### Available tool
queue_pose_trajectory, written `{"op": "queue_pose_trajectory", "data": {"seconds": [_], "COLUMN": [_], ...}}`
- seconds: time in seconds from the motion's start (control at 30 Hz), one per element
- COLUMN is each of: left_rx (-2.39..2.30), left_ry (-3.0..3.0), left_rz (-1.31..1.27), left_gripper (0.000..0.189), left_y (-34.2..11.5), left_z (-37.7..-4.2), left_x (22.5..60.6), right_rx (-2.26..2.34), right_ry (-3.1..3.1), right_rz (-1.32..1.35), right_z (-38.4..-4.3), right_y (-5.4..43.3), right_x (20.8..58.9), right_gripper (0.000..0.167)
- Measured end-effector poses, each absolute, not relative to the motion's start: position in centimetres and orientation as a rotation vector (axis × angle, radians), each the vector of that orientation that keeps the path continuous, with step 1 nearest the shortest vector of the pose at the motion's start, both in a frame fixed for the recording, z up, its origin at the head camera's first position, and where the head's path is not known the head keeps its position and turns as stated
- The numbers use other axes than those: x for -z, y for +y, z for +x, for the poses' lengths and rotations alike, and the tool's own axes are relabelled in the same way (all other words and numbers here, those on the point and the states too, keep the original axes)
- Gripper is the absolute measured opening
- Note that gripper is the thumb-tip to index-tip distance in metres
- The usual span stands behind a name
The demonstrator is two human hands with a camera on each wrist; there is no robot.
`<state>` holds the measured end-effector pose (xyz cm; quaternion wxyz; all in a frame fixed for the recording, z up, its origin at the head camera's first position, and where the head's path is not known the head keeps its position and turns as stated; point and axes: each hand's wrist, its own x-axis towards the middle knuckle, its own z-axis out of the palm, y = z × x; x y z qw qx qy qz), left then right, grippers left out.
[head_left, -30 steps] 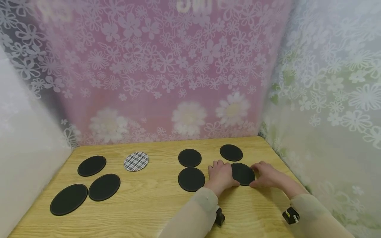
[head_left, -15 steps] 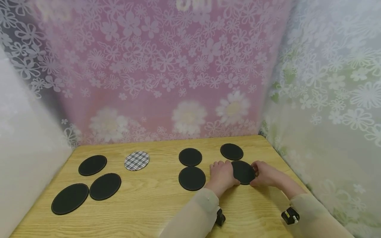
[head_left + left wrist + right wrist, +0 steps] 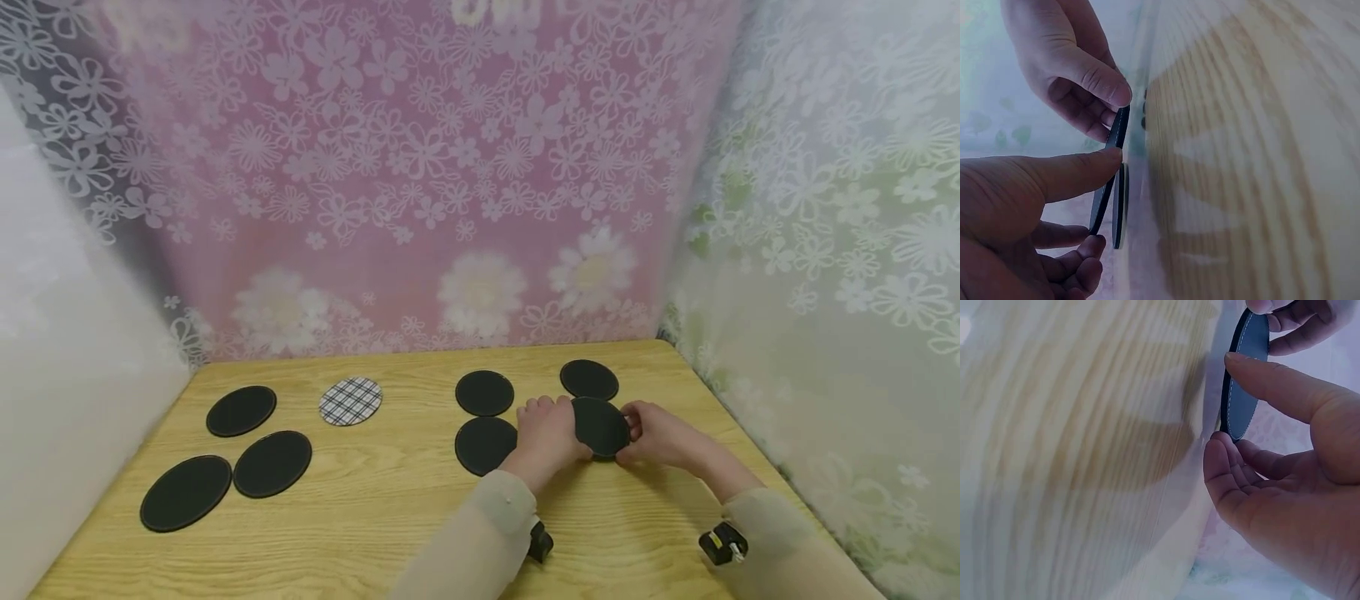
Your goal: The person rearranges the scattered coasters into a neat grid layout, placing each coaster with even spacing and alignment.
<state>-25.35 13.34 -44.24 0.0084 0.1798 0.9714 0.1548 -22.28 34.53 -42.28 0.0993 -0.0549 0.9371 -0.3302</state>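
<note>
Both hands hold one round black coaster (image 3: pixel 601 428) with a stitched rim at the table's right side. My left hand (image 3: pixel 543 437) grips its left edge, thumb on the near side and fingers behind. On the opposite edge, my right hand (image 3: pixel 663 435) pinches it between thumb and fingers. The right wrist view shows the coaster (image 3: pixel 1249 387) edge-on, its pale stitching visible. Just behind it lies another black coaster (image 3: pixel 589 380). Two more, a far coaster (image 3: pixel 484 392) and a near coaster (image 3: pixel 483 446), lie left of my left hand, which partly covers the near one.
On the wooden table (image 3: pixel 360 517), a plaid coaster (image 3: pixel 351 402) lies left of centre. Farther left are three black coasters (image 3: pixel 273 463). A pink flowered curtain (image 3: pixel 420 208) hangs behind the table, and a pale flowered curtain (image 3: pixel 832 275) along its right side.
Both hands have shifted a little left with the black coaster, bringing it nearer the pair in the middle. The head view has turned slightly. The other coasters stay put on the table.
</note>
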Motion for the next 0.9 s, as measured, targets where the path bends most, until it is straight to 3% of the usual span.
{"op": "queue_pose_trajectory", "data": {"seconds": [0.73, 0.9], "left_rx": [-0.571, -0.583], "left_ry": [2.985, 2.985], "left_rz": [0.587, 0.594], "left_gripper": [0.081, 0.075], "left_y": [7.5, 6.9], "left_z": [-25.8, -25.7], "left_x": [44.8, 45.2], "right_rx": [1.026, 1.03], "right_ry": [2.725, 2.711], "right_rz": [-0.201, -0.197], "right_z": [-23.6, -23.5], "right_y": [30.0, 29.5], "right_x": [42.5, 42.7], "right_gripper": [0.074, 0.072]}}
